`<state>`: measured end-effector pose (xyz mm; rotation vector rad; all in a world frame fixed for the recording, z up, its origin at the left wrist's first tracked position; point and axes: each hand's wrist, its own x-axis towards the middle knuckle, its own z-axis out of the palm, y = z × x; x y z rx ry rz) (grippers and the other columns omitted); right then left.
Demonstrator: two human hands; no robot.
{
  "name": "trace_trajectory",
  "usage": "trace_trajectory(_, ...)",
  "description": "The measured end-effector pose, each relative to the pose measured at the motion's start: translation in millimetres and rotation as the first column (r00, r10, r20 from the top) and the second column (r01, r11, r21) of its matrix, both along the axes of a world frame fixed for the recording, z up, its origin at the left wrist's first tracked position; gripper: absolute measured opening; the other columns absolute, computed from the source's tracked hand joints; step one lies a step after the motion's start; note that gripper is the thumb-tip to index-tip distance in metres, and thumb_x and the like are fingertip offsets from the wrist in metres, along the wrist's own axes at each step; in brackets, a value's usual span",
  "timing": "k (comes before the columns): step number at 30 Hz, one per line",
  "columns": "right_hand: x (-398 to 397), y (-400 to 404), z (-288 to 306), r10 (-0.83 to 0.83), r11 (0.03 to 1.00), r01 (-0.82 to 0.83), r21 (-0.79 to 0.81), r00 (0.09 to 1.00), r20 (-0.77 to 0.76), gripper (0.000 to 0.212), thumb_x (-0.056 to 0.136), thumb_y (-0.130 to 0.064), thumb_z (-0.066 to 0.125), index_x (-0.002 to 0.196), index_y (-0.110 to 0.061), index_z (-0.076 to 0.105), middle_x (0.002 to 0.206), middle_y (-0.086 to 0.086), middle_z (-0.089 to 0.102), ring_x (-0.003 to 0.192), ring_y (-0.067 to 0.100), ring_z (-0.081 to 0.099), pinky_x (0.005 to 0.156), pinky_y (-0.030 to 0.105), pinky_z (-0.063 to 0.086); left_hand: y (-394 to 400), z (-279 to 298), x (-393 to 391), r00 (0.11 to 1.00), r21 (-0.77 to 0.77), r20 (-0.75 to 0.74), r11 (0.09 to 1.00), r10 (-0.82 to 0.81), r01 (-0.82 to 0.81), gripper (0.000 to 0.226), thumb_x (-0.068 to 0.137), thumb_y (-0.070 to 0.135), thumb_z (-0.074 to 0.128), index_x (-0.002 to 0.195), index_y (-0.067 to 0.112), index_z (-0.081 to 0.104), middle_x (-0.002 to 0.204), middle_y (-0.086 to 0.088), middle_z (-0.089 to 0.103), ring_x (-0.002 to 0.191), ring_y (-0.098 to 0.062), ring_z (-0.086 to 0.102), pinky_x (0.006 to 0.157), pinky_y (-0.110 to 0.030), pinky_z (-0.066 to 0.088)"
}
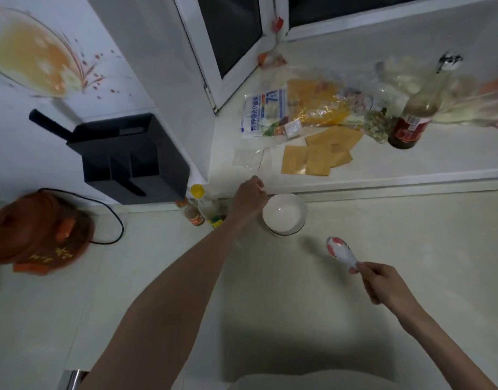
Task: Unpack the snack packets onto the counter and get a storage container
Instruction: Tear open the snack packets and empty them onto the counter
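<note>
Snack packets (318, 156), flat yellow squares, lie overlapping on raised sill counter (411, 161), up and right of my left hand (249, 192). Long run of pile slants from lower left up to right. Left hand at sill edge, fingers curled, pinching corner of clear plastic bag (248, 160). White bowl (284, 215) just beside left wrist. My right hand (382, 280) grips handle of ceramic spoon (342, 251), scoop pointing up-left toward bowl.

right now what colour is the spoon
White with red marks on the bowl of the spoon; head view.
</note>
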<state>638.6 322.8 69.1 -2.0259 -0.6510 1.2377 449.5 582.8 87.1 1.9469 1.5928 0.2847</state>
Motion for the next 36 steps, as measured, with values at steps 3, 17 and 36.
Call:
trace_trajectory(3, 7, 19, -1, 0.010, 1.000, -0.010, -0.018, 1.000, 0.013, 0.030, 0.096, -0.016, 0.048, 0.080, -0.002, 0.069, 0.038, -0.003, 0.037, 0.034, 0.012, 0.033, 0.041, 0.022, 0.030, 35, -8, 15, 0.997, 0.000, -0.066, 0.999, -0.037, 0.037, 0.032, 0.086, 0.012, 0.053, 0.118, 0.011, 0.054, 0.118, -0.008, 0.061, 0.107, -0.026, 0.058, 0.092, -0.039, 0.049)
trace_trajectory(17, 25, 70, -32, -0.004, 0.998, 0.009, -0.064, 0.998, 0.070, 0.027, 0.095, -0.013, 0.052, 0.077, -0.010, 0.071, 0.041, -0.003, 0.036, 0.044, 0.018, 0.036, 0.051, 0.030, 0.033, 130, -59, 51, 0.987, 0.156, -0.133, 0.986, 0.085, -0.063, 0.034, 0.089, 0.010, 0.050, 0.122, 0.006, 0.053, 0.121, -0.014, 0.052, 0.112, -0.033, 0.049, 0.092, -0.043, 0.045)
trace_trajectory(36, 6, 72, 30, -0.076, 0.987, 0.105, 0.121, 0.972, -0.223, 0.019, 0.099, -0.007, 0.042, 0.100, 0.004, 0.058, 0.044, 0.003, 0.039, 0.040, 0.016, 0.032, 0.042, 0.023, 0.025, 57, 61, 19, 0.858, 0.365, 0.509, 0.886, 0.067, -0.286, 0.010, 0.093, 0.008, 0.060, 0.090, 0.007, 0.070, 0.084, 0.002, 0.075, 0.076, -0.010, 0.069, 0.070, -0.019, 0.051)
